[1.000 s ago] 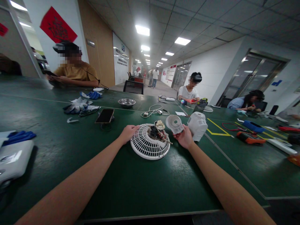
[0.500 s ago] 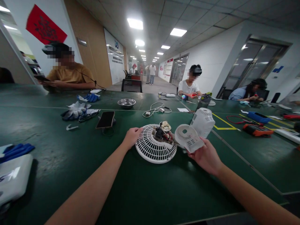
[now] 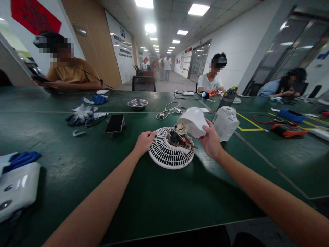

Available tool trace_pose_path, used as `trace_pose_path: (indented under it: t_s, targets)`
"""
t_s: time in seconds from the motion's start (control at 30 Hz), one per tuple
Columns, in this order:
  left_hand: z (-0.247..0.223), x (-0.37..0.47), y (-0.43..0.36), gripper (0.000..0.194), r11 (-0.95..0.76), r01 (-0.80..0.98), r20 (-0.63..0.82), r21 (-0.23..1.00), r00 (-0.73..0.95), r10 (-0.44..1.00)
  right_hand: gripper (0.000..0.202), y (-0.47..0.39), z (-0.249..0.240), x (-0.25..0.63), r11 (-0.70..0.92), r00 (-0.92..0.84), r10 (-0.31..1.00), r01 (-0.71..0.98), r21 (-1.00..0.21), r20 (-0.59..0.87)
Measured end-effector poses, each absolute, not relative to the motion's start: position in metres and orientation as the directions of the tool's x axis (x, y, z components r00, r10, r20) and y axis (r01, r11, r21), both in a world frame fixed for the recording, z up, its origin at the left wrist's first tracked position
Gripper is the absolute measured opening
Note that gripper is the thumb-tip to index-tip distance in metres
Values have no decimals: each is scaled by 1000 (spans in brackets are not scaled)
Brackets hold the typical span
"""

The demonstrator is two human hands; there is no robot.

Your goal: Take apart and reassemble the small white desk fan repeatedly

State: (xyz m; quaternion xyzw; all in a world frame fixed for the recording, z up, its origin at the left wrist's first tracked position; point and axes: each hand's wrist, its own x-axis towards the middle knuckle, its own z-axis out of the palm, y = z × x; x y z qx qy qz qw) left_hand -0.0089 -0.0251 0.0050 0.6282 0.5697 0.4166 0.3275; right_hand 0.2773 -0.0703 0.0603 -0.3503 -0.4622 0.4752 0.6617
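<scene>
A round white fan grille (image 3: 164, 157) lies on the green table, with an exposed motor and wiring (image 3: 177, 137) on top of it. My left hand (image 3: 144, 144) is closed on the grille's left rim. Above the motor's right side, my right hand (image 3: 211, 140) holds a white plastic motor cover (image 3: 194, 120), its smooth rounded outside facing me. The cover is tilted and partly overlaps the motor in view; whether they touch I cannot tell. Just behind my right hand stands a white vented plastic housing (image 3: 226, 123).
Left of the grille lie a phone (image 3: 114, 123) and gloves (image 3: 82, 116). Farther back are a metal bowl (image 3: 137, 104), a white cable (image 3: 168, 111) and a bottle (image 3: 228, 97). A multimeter (image 3: 289, 130) sits at the right. Co-workers sit across the table.
My right hand has raised the motor cover toward the motor and turned it, so its smooth outside shows instead of its vented side. My left hand keeps its hold on the grille; the view has shifted.
</scene>
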Motion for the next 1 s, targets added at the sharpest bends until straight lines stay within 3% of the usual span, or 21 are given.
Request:
trace_pose_path:
  t_s: [0.13,0.33,0.5,0.6,0.7,0.77,0.9,1.0]
  targets:
    - [4,-4,-23,48,-193,540,203,819,43,978,57,-69,50,269,378,16,925,-145,-914,379]
    - [4,-1,-18,47,-150,489,134,859,69,989,82,-87,44,278,483,-130,874,125,-867,468]
    - [9,-7,-23,39,-77,517,54,852,60,997,78,-91,51,279,506,-213,859,215,-835,466]
    - [19,-12,-33,36,-64,637,66,768,21,998,77,-93,52,278,536,-264,836,206,-819,481]
    - [33,-14,-47,36,-165,763,253,625,1,967,78,-95,53,276,593,-312,799,258,-763,515]
    - [44,-10,-58,46,-328,755,421,568,77,904,78,-96,54,276,611,-331,786,283,-739,523]
    - [57,5,-75,63,-614,504,379,607,495,781,84,-96,55,276,608,-355,789,334,-720,501]
    - [58,14,-80,76,-637,560,382,529,513,769,87,-96,57,277,639,-400,766,392,-662,503]
